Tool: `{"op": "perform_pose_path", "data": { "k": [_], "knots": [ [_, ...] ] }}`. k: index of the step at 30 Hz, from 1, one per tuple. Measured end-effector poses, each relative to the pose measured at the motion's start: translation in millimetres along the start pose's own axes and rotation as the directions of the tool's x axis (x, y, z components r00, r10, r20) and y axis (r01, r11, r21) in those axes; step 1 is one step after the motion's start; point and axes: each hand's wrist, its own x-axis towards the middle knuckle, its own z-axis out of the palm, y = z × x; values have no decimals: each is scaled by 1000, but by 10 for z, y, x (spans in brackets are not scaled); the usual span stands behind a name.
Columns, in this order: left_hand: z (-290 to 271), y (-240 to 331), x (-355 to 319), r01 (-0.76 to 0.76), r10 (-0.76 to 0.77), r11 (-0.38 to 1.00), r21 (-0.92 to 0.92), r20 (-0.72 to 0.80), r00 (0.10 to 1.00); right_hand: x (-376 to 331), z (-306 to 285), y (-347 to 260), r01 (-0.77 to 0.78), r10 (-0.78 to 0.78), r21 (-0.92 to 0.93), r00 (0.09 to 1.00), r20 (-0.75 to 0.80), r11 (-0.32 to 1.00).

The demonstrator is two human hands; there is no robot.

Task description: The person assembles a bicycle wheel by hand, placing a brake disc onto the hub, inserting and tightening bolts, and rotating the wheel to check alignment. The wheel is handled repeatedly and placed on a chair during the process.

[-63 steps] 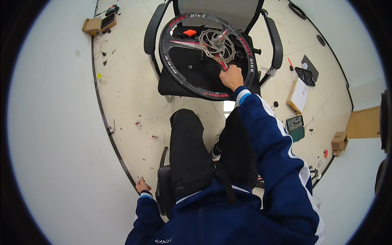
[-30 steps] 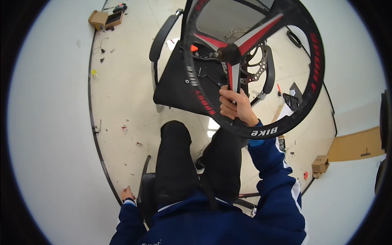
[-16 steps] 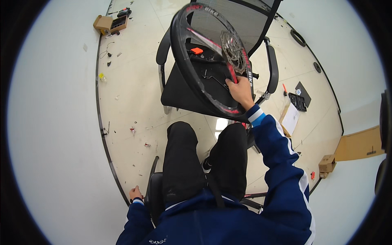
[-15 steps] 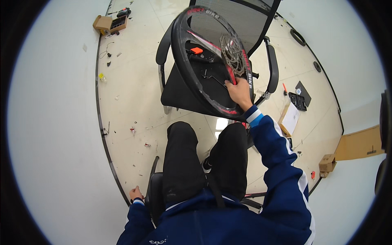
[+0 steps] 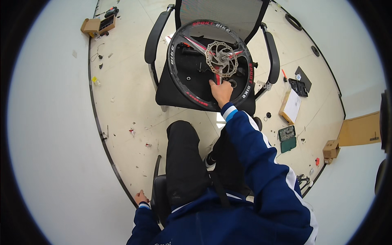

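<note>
The right hand (image 5: 221, 90) gripped a spoke of the black wheel (image 5: 210, 63); its fingertips were hidden. The left hand (image 5: 141, 197), at seven o'clock, had an unclear grip. A brown box (image 5: 97, 25) lay at eleven o'clock.

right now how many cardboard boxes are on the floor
2 that I can tell: a cardboard box at the far left corner and a small cardboard box at the right edge; others may be hidden.

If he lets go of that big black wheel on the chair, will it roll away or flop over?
The wheel looks stiff, with thick red-and-black spokes and a metal disc, so it probably won't bend. It leans tilted against the chair back, and only the right hand holds it, so it might slide flat onto the seat. Stood on its rim, it could roll.
</note>
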Motion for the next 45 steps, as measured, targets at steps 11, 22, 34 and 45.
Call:
{"op": "perform_pose_path", "data": {
  "k": [11,22,34,45],
  "knots": [
    [95,219,-105,-20,22,999,-30,66,998,34,353,41,-130,137,-78,985,100,988],
    [170,638,226,-151,163,976,-158,64,985,29,-321,583,236,-261,186,957,127,954],
    [761,4052,-1578,-777,886,453,-437,124,446,123,-893,650,258,-269,232,963,18,938],
    [2371,5102,-2456,-953,946,166,-255,313,81,773,-249,453,396,-365,-268,917,159,878]
  ]
}}
